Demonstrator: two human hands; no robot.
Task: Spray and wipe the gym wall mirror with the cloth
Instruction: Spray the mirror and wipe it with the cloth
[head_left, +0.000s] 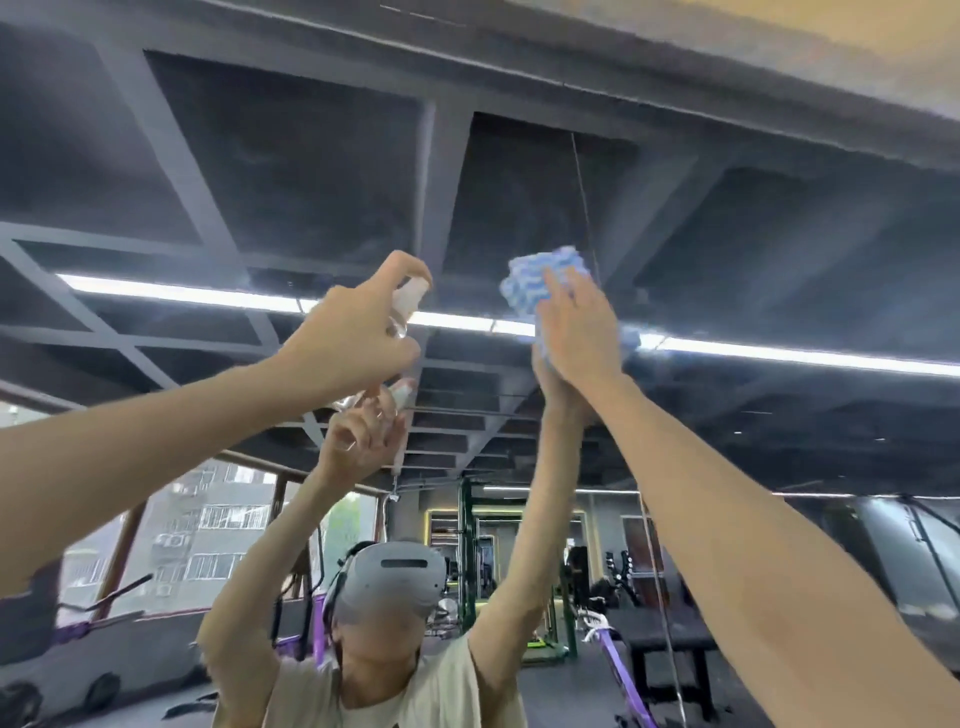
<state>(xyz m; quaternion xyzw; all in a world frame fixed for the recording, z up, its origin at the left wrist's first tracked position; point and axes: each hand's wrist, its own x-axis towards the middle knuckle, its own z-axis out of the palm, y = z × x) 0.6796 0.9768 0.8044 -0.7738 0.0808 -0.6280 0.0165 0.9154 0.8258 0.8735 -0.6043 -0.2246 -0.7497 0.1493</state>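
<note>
Reaching high overhead, a person presses a blue-and-white cloth (537, 280) flat against the upper part of the gym wall mirror (779, 234) with the straight fingers of the right hand (579, 327). Just beside it, the left hand (353, 332) grips a small clear spray bottle (410, 299), index finger curled over its white top. The glass reflects both raised arms and a grey headset (389, 577).

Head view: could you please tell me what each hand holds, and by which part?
The left hand grips the spray bottle round its body, forefinger over the top. The right hand presses the cloth on the mirror, fingers straight across its lower half.
</note>
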